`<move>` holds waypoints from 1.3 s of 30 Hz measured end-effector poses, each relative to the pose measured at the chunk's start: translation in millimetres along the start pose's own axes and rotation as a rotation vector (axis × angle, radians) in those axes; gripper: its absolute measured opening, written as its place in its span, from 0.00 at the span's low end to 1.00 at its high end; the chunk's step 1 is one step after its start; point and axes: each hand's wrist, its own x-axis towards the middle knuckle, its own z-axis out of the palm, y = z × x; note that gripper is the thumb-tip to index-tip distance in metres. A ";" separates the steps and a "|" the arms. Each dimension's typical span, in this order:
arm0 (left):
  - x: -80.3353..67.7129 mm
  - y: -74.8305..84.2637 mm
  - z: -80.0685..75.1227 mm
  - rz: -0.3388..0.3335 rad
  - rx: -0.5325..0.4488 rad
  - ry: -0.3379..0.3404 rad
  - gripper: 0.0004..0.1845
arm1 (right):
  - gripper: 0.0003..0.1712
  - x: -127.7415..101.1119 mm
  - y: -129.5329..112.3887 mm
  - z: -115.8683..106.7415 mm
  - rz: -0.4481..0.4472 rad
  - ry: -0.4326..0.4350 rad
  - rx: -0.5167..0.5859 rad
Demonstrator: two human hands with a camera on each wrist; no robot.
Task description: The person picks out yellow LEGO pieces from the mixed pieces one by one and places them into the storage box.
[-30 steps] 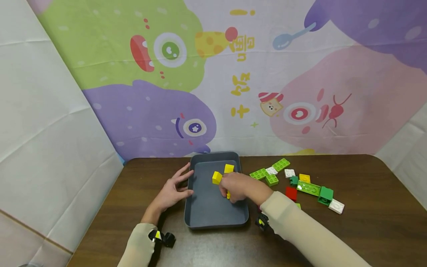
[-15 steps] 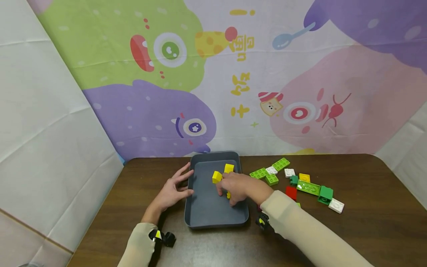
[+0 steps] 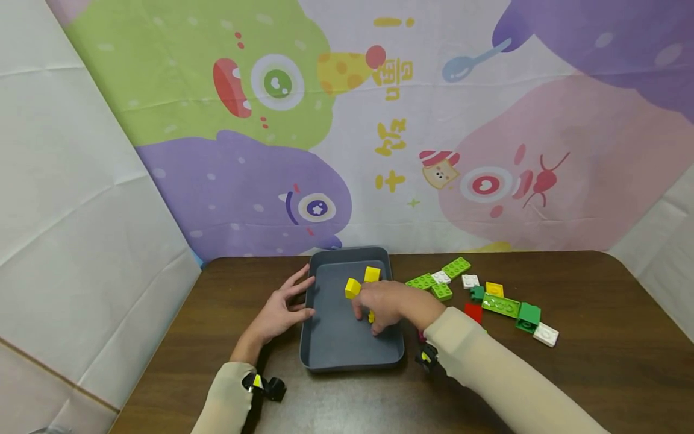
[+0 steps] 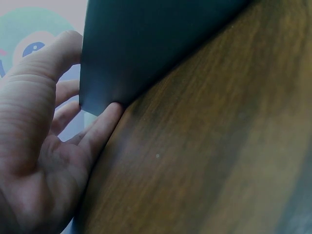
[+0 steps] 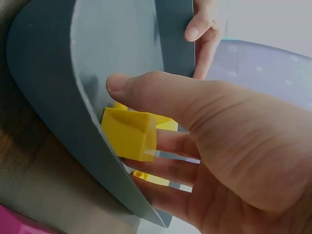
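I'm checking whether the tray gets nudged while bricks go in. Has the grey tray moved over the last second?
No. The grey tray keeps its place on the table: its far edge sits at the table's back edge as before, with the left hand against its side.
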 end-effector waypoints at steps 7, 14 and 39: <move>0.3 0.4 -0.1 0.002 -0.005 -0.003 0.42 | 0.18 -2.7 -1.3 -4.9 0.008 -0.025 0.011; 1.0 0.0 0.3 0.000 -0.008 -0.001 0.42 | 0.21 -6.1 -0.4 -14.6 0.006 -0.066 0.023; -1.0 -0.8 -0.6 0.021 -0.012 -0.002 0.41 | 0.27 -20.5 7.0 -44.6 -0.054 -0.025 -0.007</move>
